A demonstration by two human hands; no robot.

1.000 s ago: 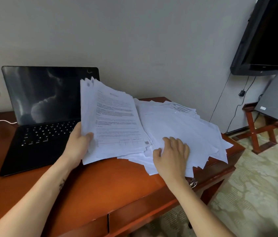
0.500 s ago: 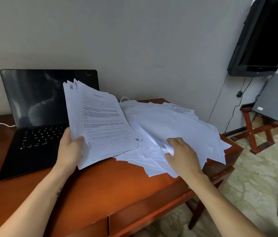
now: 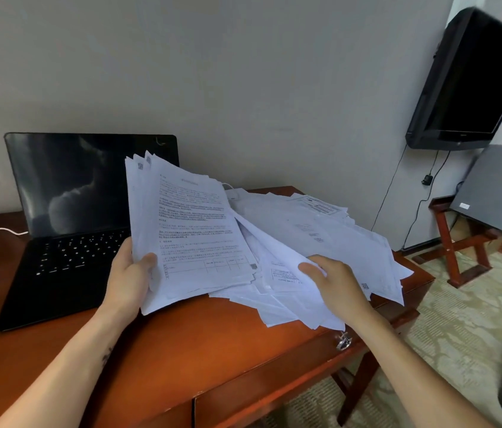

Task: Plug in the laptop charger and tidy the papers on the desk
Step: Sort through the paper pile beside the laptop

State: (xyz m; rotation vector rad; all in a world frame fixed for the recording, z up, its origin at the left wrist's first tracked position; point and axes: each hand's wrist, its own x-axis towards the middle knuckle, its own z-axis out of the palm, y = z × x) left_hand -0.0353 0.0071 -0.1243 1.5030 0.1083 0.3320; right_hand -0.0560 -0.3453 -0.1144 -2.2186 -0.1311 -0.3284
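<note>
Grips with the left hand a tilted sheaf of papers at its lower left edge, thumb in front, fingers hidden behind. Pinches with the right hand sheets at the near edge of the loose pile, thumb on top. Lies spread, that pile, over the bench at its right end, overhanging the right and front edges above a keyed drawer. Shows bare wood in front; open laptop at left.
</note>
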